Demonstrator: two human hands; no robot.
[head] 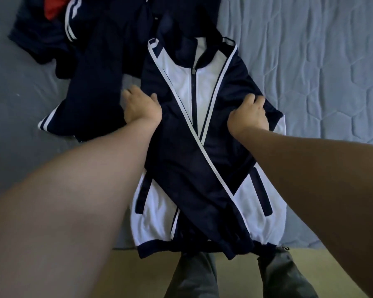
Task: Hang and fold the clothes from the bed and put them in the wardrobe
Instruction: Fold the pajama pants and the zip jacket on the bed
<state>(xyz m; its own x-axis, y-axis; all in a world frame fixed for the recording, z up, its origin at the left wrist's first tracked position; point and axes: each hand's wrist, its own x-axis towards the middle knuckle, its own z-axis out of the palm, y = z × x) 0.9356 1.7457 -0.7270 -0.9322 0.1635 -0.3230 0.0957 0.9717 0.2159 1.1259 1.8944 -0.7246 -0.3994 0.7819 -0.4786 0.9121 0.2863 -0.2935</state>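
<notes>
The jacket (187, 160) lies lengthwise on the bed (310, 82), collar far, hem near. Left hand (141, 108) and right hand (249, 116) grip its opposite side edges, fingers apparently curled into fabric.

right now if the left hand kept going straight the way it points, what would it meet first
Probably the dark navy garment lying just beyond the left hand, past a sliver of bare bed sheet. Depth is hard to judge. The hand grips the jacket.

Red garment (56, 8) cut by top edge, right hand (249, 117) fingertips buried in jacket (200, 151) fabric
</notes>
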